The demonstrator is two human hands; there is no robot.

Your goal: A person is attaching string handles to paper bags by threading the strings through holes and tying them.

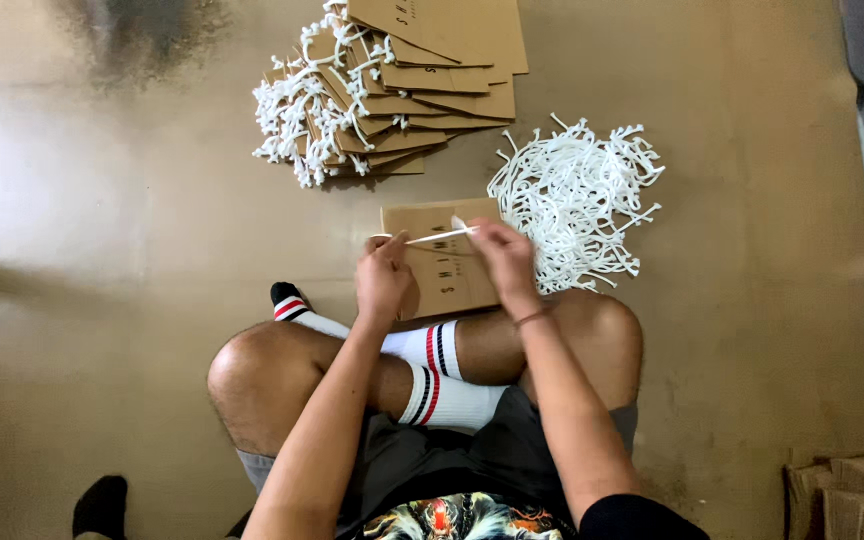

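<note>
Reaching forward over the paper bag, left hand and right hand both pinching a white cord.

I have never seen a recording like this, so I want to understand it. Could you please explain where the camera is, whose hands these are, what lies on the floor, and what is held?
There is one picture, from a camera worn on a person's head, looking down. No machine is here: the two bare hands belong to that person, who sits cross-legged on the floor.

The left hand and the right hand hold a white cord stretched between them, just above a flat brown paper bag lying by the knees.

Right of it lies a loose cord pile. Farther away is a bag stack with cords already attached. Cardboard boxes stand at the lower right.
</note>
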